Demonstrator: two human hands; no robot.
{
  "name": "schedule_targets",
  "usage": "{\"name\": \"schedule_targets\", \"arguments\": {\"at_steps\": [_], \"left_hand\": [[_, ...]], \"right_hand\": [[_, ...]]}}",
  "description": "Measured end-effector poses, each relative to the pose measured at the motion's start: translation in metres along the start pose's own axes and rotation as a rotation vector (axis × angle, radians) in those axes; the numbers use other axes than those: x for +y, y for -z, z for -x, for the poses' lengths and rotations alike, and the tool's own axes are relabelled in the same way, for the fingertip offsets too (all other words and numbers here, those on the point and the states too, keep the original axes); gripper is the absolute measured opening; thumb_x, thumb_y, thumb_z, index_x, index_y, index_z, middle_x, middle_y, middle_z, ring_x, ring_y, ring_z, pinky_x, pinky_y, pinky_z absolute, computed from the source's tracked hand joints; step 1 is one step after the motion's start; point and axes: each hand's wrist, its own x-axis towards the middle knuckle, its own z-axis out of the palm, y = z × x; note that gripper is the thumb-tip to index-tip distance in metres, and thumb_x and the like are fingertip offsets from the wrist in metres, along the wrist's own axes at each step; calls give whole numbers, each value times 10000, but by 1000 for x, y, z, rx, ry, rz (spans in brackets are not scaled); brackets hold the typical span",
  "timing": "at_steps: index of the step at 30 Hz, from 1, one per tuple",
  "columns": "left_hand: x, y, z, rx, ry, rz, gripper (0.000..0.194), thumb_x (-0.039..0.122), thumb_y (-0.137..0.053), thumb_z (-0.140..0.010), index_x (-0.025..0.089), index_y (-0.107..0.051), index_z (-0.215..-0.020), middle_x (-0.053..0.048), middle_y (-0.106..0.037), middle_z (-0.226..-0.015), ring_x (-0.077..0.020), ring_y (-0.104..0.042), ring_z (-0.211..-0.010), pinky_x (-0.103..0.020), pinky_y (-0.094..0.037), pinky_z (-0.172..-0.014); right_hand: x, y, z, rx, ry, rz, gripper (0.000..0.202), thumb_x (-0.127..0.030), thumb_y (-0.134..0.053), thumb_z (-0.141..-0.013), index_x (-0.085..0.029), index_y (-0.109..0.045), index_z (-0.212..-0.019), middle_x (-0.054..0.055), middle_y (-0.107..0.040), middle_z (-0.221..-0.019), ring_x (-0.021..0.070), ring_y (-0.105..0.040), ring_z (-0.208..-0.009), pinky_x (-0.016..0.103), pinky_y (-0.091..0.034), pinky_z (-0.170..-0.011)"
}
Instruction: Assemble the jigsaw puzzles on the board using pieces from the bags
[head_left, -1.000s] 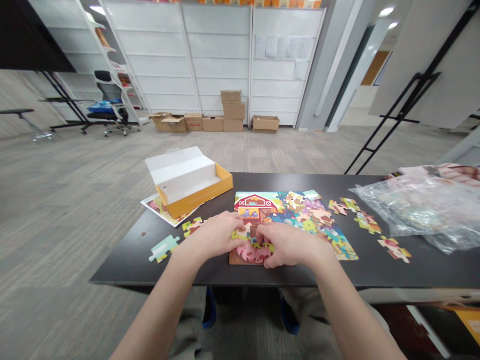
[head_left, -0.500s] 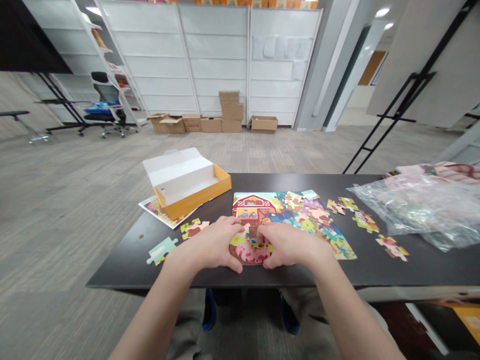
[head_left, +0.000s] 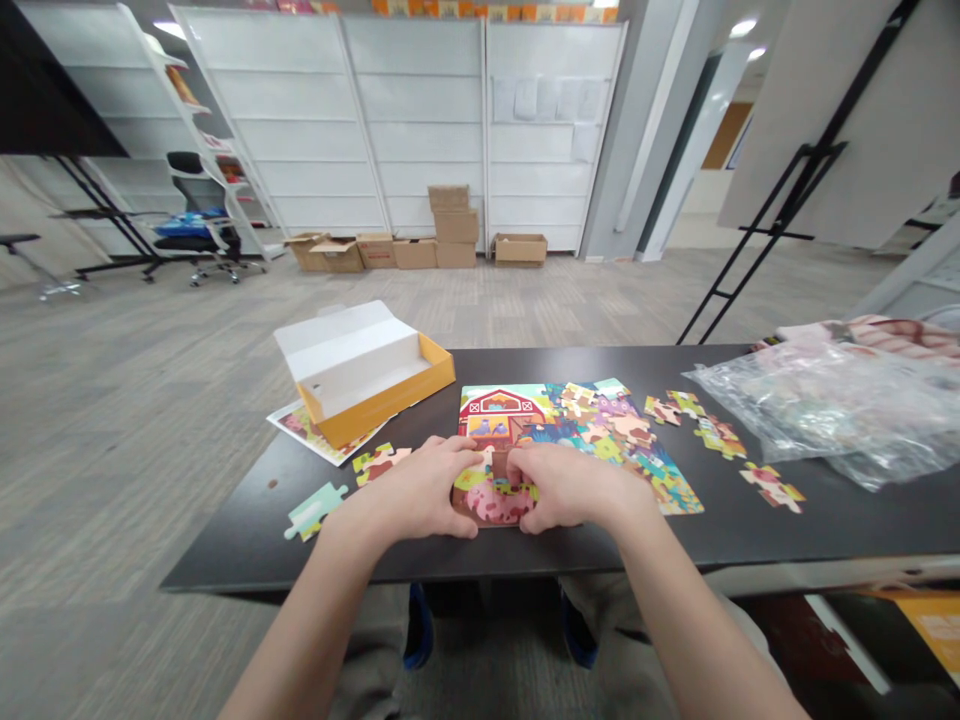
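A colourful jigsaw puzzle (head_left: 499, 405) with a red barn and a pink pig lies on the black table, loose pieces heaped over its right part. My left hand (head_left: 431, 487) rests on its left edge, thumb and fingers apart, with nothing in it. My right hand (head_left: 562, 487) is on the puzzle's lower middle, fingers curled down at the pig; whatever its fingertips hold is hidden. Left of my left hand lie a pale green piece (head_left: 315, 510) and some brown and pink joined pieces (head_left: 379, 463). More pieces (head_left: 720, 436) lie to the right of the puzzle.
An open yellow box (head_left: 382, 400) stands at the back left on a printed sheet (head_left: 300, 425). Clear plastic bags (head_left: 840, 400) cover the right side of the black table (head_left: 240, 545). Its front edge runs just below my wrists.
The view has shifted slightly, moving the table's things a little to the left in the picture. Both hands stay at nearly the same places on the puzzle.
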Motion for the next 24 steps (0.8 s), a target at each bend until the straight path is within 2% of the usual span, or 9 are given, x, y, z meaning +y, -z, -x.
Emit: {"name": "schedule_targets", "arguments": {"at_steps": [6,10,12,14,17,19,21,24], "left_hand": [[3,3,-1,-25,14,14,849,428,-811,-640,216,-564,-1424,-122,-470,-1529,-380,-518,-1292,-479,-439,-1083],[2,2,-2,-25,26,7,849,427,-804,-639,219,-561,-1426,-126,-449,-1548,-387,-508,-1314,-485,-434,-1089],[2,1,-2,-25,36,6,849,428,-802,-636,220,-563,-1424,-124,-450,-1548,-388,-507,-1316,-485,-435,-1089],[2,1,-2,-30,42,7,853,437,-792,-642,216,-554,-1432,-122,-446,-1552,-384,-504,-1322,-482,-436,-1091],[2,2,-1,-38,45,5,858,450,-777,-652,209,-544,-1442,-118,-434,-1562,-381,-498,-1334,-480,-434,-1097],[1,1,-2,-36,39,6,858,455,-775,-651,211,-544,-1442,-115,-428,-1567,-381,-496,-1341,-481,-428,-1106],[-1,1,-2,-30,34,8,860,460,-777,-648,218,-546,-1440,-109,-428,-1567,-377,-498,-1345,-471,-428,-1111],[-2,0,-3,-21,36,10,857,466,-781,-637,223,-557,-1428,-109,-442,-1554,-372,-506,-1341,-453,-441,-1102]], "right_hand": [[-2,-1,1,6,-25,-16,502,-377,-789,-638,-234,-624,-1090,61,-682,-1046,248,-640,-891,260,-367,-599],[6,7,5,24,-5,-105,467,-408,-818,-639,-234,-647,-1037,38,-688,-1012,210,-627,-846,252,-392,-616],[20,15,13,69,-14,-179,414,-451,-798,-680,-218,-658,-992,33,-699,-967,198,-627,-821,259,-420,-644],[44,24,26,208,-61,-236,352,-467,-741,-751,-202,-661,-967,42,-710,-927,198,-636,-825,273,-446,-688],[88,31,52,409,-258,-285,318,-488,-663,-818,-190,-657,-930,66,-719,-873,200,-649,-797,280,-468,-687],[114,30,68,427,-400,-244,316,-508,-648,-820,-194,-660,-856,74,-722,-820,210,-652,-760,291,-463,-662],[133,27,80,395,-477,-234,331,-532,-671,-791,-202,-657,-784,72,-727,-801,218,-656,-748,295,-458,-645],[144,20,86,338,-524,-245,341,-512,-766,-691,-200,-665,-788,65,-732,-803,227,-661,-757,294,-453,-632]]}}
